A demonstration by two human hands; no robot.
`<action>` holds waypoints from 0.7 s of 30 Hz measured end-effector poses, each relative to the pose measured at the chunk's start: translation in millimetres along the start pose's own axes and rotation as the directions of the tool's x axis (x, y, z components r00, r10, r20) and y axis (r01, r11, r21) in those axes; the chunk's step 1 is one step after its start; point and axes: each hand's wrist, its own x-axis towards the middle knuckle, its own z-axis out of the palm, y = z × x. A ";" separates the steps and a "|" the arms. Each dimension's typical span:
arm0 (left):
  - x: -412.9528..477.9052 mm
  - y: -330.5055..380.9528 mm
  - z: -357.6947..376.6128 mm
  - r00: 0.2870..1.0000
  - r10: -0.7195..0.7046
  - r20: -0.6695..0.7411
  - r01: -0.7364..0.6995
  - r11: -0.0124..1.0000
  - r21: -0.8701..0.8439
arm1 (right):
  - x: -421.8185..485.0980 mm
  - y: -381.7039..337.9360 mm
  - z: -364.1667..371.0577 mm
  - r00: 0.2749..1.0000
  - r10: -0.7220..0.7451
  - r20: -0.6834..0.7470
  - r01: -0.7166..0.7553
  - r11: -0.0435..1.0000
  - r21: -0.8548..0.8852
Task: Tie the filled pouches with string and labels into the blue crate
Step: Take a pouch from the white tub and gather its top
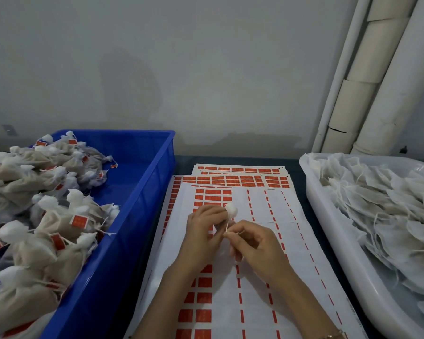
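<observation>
Left hand (203, 228): in the middle, above the sheets of labels, fingers curled.
Grip of left hand: closed tight round a small pouch.
Pouch (231, 209): white bunched top poking out past the left fingers, the rest hidden inside the hand; held up over the sheets, between the crate and the tray, not in the crate.
Right hand (255, 248): just beside the left hand, a bit lower.
Grip of right hand: narrow, thumb and fingertips pinching the string.
String (228, 226): thin and pale, running from under the pouch top down to the right fingertips.
Blue crate (142, 216): on the left side of the surface, right beside the sheets.
Tied pouches (47, 216): heaped in the left part of the crate, with white bunched tops and small red labels on strings.
Sheets of labels (255, 192): lying flat in a stack, white, with rows of red labels; many spots bare, with only red dashes.
White tray (328, 228): on the right side, full of loose white bags (389, 216).
Surface (301, 167): dark, showing between the sheets and the tray.
Pipes (377, 81): pale, running up the wall at the back right.
</observation>
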 end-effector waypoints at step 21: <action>2.3 16.3 -12.5 0.814 -0.396 0.424 0.580 0.559 -0.593 | 5.5 1.4 -3.2 0.915 0.315 -0.254 -0.255 0.936 0.244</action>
